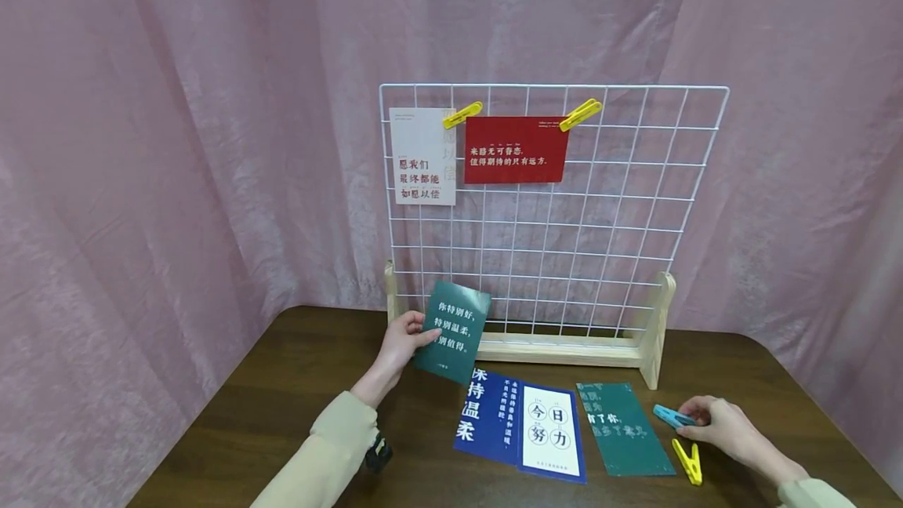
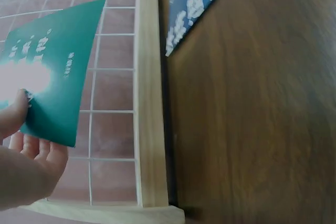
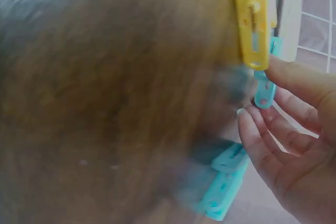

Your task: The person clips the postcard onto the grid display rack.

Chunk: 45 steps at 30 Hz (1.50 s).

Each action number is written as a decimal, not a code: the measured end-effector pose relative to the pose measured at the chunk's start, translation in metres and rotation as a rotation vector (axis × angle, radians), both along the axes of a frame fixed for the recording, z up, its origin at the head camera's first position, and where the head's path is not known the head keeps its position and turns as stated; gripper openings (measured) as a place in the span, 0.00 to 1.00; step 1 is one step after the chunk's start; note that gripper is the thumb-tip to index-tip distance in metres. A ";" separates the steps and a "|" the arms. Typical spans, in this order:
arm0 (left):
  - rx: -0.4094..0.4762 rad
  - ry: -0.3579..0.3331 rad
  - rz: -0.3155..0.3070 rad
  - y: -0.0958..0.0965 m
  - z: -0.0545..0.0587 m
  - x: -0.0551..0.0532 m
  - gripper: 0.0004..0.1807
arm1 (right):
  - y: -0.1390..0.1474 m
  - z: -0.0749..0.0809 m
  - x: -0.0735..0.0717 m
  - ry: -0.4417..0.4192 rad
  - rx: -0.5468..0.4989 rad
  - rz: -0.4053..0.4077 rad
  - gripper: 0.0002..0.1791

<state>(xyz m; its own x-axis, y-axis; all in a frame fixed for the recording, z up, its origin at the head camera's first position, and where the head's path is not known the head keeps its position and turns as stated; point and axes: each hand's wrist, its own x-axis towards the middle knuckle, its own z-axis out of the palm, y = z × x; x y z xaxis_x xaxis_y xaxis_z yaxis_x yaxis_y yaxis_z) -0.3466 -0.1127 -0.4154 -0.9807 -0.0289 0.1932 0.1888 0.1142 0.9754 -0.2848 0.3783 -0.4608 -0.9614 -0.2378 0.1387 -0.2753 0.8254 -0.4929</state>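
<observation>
My left hand [image 1: 402, 342] grips a dark green card [image 1: 460, 321] by its left edge, tilted in front of the white wire grid [image 1: 536, 241]. The left wrist view shows the thumb on the card's printed face and the fingers behind it. On the right, the thumb and fingertips of my right hand [image 1: 721, 423] pinch the end of a blue clothespin [image 3: 265, 90] low at the table. A yellow clothespin [image 3: 252, 24] lies by the thumb, and another blue clothespin [image 3: 226, 187] beside the fingers.
A white card [image 1: 419, 155] and a red card [image 1: 515, 149] hang on the grid from yellow clothespins. In front of its wooden base [image 1: 564, 351] lie a blue card [image 1: 487, 414], a blue-edged white card [image 1: 553, 429] and another green card [image 1: 624, 429].
</observation>
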 end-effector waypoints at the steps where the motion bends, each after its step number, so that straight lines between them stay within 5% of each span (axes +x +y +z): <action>1: 0.008 0.006 0.029 0.001 0.001 0.000 0.12 | 0.000 0.002 0.001 0.009 -0.002 0.002 0.12; 5: 0.060 0.047 0.119 0.003 0.008 -0.003 0.12 | -0.001 0.014 0.002 0.041 -0.023 -0.010 0.13; 16: 0.254 0.136 0.222 0.002 0.032 -0.009 0.07 | -0.040 0.052 0.003 0.207 -0.190 -0.033 0.18; 24: 0.156 0.188 0.202 0.002 0.046 -0.013 0.07 | -0.078 0.077 -0.002 0.306 -0.237 0.005 0.16; 38: 0.142 0.231 0.351 -0.013 0.072 -0.025 0.09 | -0.136 0.105 -0.020 0.383 -0.375 0.190 0.17; 45: 0.119 0.220 0.367 -0.013 0.079 -0.029 0.10 | -0.168 0.125 -0.033 0.370 -0.384 0.216 0.15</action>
